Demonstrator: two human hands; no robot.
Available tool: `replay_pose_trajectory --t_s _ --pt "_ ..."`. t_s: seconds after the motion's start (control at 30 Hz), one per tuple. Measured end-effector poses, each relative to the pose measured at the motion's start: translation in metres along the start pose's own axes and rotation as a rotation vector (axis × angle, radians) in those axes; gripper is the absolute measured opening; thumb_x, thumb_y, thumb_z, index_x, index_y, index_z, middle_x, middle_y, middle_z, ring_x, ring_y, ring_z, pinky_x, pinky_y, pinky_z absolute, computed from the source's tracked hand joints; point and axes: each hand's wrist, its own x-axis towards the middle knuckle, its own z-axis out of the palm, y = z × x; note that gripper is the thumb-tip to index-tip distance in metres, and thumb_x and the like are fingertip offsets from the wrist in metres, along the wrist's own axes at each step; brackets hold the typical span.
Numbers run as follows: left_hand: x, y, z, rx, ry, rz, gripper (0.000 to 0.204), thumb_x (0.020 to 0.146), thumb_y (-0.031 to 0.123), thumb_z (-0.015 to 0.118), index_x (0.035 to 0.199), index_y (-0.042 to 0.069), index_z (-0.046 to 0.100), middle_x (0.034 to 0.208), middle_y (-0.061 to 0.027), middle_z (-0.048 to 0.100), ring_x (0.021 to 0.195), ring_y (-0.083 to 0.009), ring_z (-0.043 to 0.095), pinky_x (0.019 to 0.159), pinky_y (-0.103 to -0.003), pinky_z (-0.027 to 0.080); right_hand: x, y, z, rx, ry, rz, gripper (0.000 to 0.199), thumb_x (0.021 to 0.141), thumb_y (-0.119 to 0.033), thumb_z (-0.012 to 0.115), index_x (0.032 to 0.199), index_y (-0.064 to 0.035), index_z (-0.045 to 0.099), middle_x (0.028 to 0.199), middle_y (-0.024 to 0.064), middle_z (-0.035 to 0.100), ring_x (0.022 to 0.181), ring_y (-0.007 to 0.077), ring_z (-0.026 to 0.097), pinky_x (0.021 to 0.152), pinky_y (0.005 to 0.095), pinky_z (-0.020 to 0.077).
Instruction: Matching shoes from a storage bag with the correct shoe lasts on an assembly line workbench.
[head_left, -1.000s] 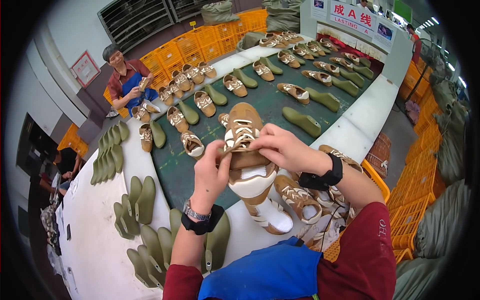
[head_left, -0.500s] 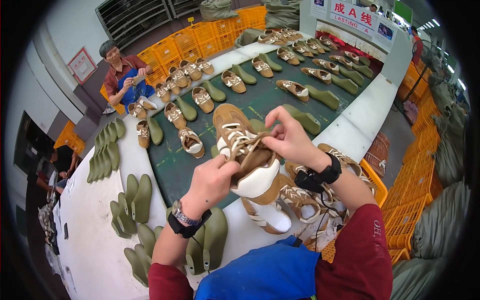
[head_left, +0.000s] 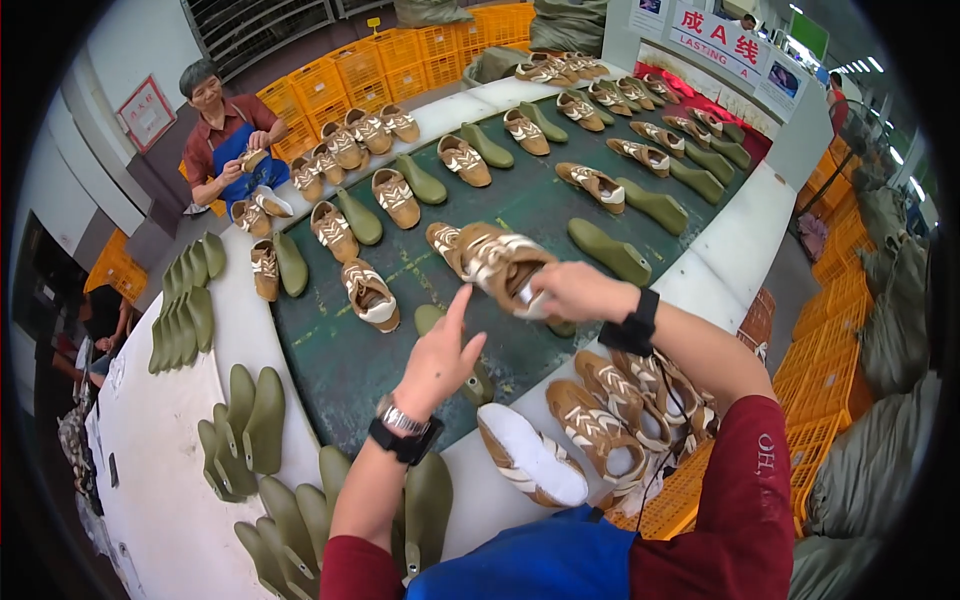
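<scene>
My right hand (head_left: 585, 292) grips a brown-and-white lace-up sneaker (head_left: 497, 262) by its heel end, over the dark green surface (head_left: 330, 375). The sneaker is slightly blurred, its toe pointing to the far left. Just behind it another brown sneaker (head_left: 443, 243) is partly hidden. My left hand (head_left: 438, 362) hangs free to the near left of the held sneaker, index finger stretched out and thumb apart. Close to its fingers lie green shoe lasts (head_left: 478, 384), partly covered by the hand. A sneaker with its white underside up (head_left: 528, 462) rests at the near edge, beside several more sneakers (head_left: 597, 425).
Sneakers and green lasts (head_left: 652, 206) stand in pairs across the surface. More green lasts (head_left: 262, 420) cluster on the white table (head_left: 180, 440) at left. Orange crates (head_left: 830, 370) line the right side and back. A co-worker (head_left: 232, 140) at far left holds a shoe.
My left hand has let go of the sneaker's laces and dropped back, its finger extended. My right hand now holds the sneaker at the heel, farther away over the green surface.
</scene>
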Motion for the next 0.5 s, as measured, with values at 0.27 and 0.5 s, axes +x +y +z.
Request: replay_pose_trajectory --t_s 0.27,0.5 --pt "-0.091 -0.072 -0.057 0.217 -0.237 -0.208 0.041 0.08 0.017 0.063 0.118 0.007 0.052 0.09 -0.0189 0.061 0.08 -0.0378 0.059 0.07 -0.043 0.049 0.09 0.189 0.059 -0.149 -0.074 0.416 0.026 0.073 -0.012 0.065 0.099 -0.0095 0.062 0.099 0.0162 0.06 0.098 0.0328 0.058 0.083 0.0402 0.0476" --pt "-0.148 -0.073 -0.076 0.225 -0.137 -0.462 0.039 0.076 0.008 0.065 0.114 0.003 0.055 0.087 -0.0168 0.063 0.082 -0.0342 0.062 0.072 -0.039 0.049 0.132 0.232 0.108 0.133 0.573 0.667 0.063 0.073 0.001 0.057 0.132 -0.0162 0.042 0.13 0.0246 0.039 0.112 0.0442 0.047 0.095 0.0424 0.0408"
